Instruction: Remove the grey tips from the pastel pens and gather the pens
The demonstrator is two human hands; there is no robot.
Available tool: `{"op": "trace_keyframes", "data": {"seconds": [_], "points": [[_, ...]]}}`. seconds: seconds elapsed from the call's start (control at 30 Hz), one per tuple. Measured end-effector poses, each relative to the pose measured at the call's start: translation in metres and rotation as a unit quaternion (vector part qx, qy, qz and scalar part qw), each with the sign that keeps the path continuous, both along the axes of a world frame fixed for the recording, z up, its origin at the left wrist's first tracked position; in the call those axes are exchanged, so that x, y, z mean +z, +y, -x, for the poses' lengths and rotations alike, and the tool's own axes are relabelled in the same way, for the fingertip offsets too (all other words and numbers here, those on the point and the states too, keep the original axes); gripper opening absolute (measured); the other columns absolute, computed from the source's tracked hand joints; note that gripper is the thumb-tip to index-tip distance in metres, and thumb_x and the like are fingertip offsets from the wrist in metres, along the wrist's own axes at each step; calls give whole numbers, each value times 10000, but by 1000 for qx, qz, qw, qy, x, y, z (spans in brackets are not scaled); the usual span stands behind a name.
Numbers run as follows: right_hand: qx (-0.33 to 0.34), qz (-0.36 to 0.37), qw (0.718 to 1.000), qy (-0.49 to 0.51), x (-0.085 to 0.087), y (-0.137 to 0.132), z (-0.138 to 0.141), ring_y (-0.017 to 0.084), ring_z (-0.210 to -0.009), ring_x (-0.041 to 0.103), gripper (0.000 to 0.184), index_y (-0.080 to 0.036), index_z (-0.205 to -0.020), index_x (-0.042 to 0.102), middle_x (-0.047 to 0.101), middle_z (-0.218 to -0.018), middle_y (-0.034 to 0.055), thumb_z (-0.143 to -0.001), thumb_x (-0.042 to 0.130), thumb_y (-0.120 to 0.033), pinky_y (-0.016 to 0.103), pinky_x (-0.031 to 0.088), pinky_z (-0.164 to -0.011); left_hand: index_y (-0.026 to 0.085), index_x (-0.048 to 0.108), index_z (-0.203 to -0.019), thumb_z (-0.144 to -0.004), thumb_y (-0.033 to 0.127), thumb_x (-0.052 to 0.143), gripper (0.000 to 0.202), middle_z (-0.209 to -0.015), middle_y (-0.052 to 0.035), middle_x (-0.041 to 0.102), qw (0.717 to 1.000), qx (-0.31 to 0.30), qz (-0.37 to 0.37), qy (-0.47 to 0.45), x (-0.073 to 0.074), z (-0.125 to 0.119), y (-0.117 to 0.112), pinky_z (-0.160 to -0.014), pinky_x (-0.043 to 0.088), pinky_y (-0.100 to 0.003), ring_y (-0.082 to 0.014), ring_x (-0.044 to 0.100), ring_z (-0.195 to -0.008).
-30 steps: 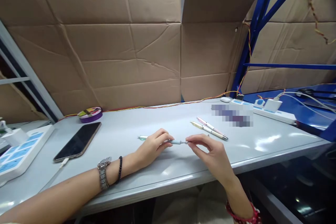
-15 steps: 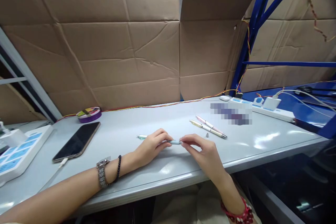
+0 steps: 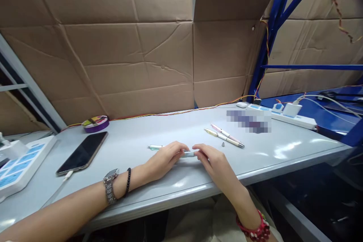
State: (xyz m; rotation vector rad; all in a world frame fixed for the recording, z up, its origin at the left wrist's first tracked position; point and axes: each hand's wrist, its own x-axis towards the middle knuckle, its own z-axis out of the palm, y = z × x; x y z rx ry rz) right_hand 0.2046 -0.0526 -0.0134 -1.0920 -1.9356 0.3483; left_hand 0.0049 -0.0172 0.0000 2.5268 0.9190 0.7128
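Observation:
My left hand (image 3: 166, 159) is closed around the barrel of a pale green pen (image 3: 155, 146) that lies low over the grey table (image 3: 136, 140). My right hand (image 3: 211, 160) pinches the pen's front end, and the two hands almost touch. The pen's tip is hidden by my fingers. A small grey pen tip piece (image 3: 223, 144) lies loose on the table just right of my right hand. Two more pens, a pink one (image 3: 224, 132) and a cream one (image 3: 219, 136), lie side by side behind it.
A black phone (image 3: 82, 152) on a cable lies at the left, beside a white power strip (image 3: 17, 164). A purple tape roll (image 3: 95, 123) sits near the cardboard wall. Another power strip (image 3: 286, 117) with chargers is at the right, by a blue rack.
My right hand has slid left along the pen toward my left hand, covering the metal tip that showed before. The small loose tip piece now shows on the table.

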Motion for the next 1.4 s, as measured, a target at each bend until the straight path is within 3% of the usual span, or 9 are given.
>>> {"op": "trace_keyframes", "data": {"seconds": [0.13,0.47,0.57,0.7,0.83,1.03,1.13,1.3,1.4], "points": [[16,35,999,26,1,-1,-1,183,-788,614,194,-229,-982,587,659,-892,29,-894,416,-243,307,481,-697,208,482,-1046,-872,338,514,219,-1019,-32,538,1000,-11,-2,22,1,0,-1,-725,455,-253,-145,532,-829],[39,41,995,83,0,2,-3,172,-834,612,144,-217,-933,613,655,-900,22,-812,537,-201,308,502,-758,201,509,-1004,-951,233,306,213,-986,-42,524,998,-19,-39,39,2,0,-1,-787,424,-275,-149,518,-870],[43,51,995,80,2,0,-3,171,-818,613,107,-211,-891,624,659,-869,23,-821,544,-224,292,496,-741,209,495,-1043,-938,268,367,176,-995,-36,528,999,-21,-27,37,3,0,-1,-772,429,-266,-148,523,-866],[20,51,998,27,3,-1,-1,166,-760,607,134,-211,-846,624,659,-816,15,-861,498,-255,281,474,-683,207,506,-1003,-901,305,456,150,-987,-34,526,999,-17,-21,34,1,1,-1,-719,445,-250,-146,526,-825],[-21,33,997,-65,1,0,2,180,-639,566,340,-207,-668,571,602,-648,24,-918,366,-312,306,433,-596,206,516,-1010,-927,284,391,169,-992,-46,528,998,-29,-33,53,-2,2,1,-753,440,-269,-155,525,-853],[24,65,998,-6,2,-1,0,161,-744,599,184,-233,-1015,568,643,-850,12,-849,510,-289,272,468,-656,197,495,-995,-950,251,292,215,-967,-42,570,998,9,-24,63,0,-1,-1,-740,427,-283,-160,537,-829],[49,81,995,8,2,-1,-1,151,-723,602,93,-221,-868,583,653,-796,-6,-851,498,-255,253,454,-647,208,461,-1028,-940,304,333,183,-943,-20,583,998,26,-5,59,0,0,-2,-701,429,-273,-144,544,-744],[-3,68,996,-58,1,0,0,139,-554,520,316,-200,-653,548,591,-604,-8,-902,402,-327,250,367,-526,207,458,-999,-890,316,463,155,-892,-3,584,997,18,-12,74,-1,0,-3,-660,421,-254,-134,547,-681],[-8,72,996,-49,4,-2,0,138,-546,509,250,-209,-783,587,578,-609,-15,-888,427,-369,248,369,-524,204,463,-983,-906,253,416,102,-842,1,594,997,22,-23,76,-1,-1,-4,-676,424,-259,-145,556,-701]]}}
